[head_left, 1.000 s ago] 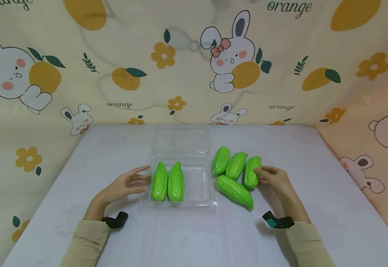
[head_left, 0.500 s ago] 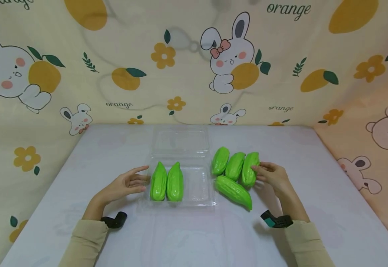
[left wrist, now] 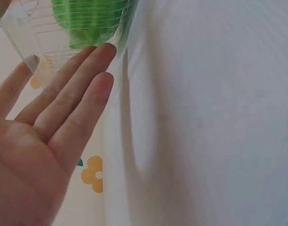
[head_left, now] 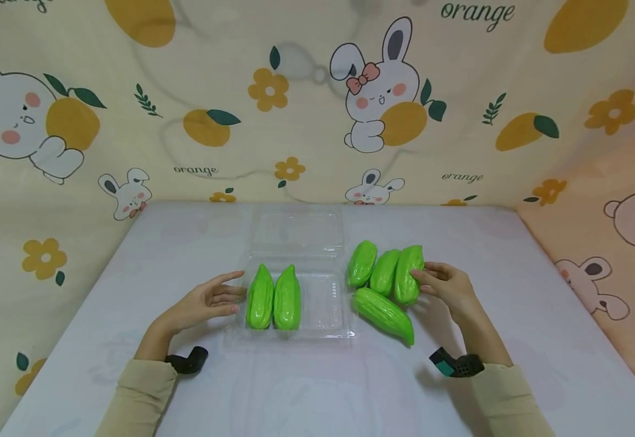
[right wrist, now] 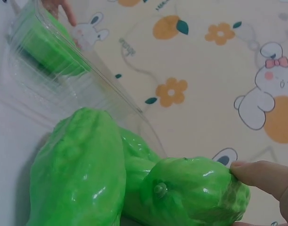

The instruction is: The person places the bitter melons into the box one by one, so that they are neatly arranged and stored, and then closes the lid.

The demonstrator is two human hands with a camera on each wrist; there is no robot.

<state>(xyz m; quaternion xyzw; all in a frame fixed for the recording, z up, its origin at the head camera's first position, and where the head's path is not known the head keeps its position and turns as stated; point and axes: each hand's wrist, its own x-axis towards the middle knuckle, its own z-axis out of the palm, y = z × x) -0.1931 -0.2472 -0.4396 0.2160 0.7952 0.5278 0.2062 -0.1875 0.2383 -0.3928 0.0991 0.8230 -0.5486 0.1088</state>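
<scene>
In the head view my right hand (head_left: 452, 292) holds the rightmost green bitter melon (head_left: 407, 276) between thumb and fingers. The right wrist view shows the thumb (right wrist: 264, 175) on the end of that bitter melon (right wrist: 193, 190). My left hand (head_left: 199, 306) is at the left side of a clear plastic clamshell box (head_left: 325, 303), its fingers extended and slightly bent. From the left wrist view, those fingertips (left wrist: 105, 52) lie right at the box wall. Two bitter melons (head_left: 287, 298) lie side by side in the left part of the box.
Several loose bitter melons (head_left: 384, 315) lie right of the box, close to the held one. The box's clear lid (head_left: 298, 230) is folded back behind it. A patterned cloth backdrop (head_left: 306, 139) rises at the back edge of the white table (head_left: 306, 394).
My right hand has moved slightly back and to the left with the bitter melon, bringing it closer to its neighbour. The left hand stays in place beside the box.
</scene>
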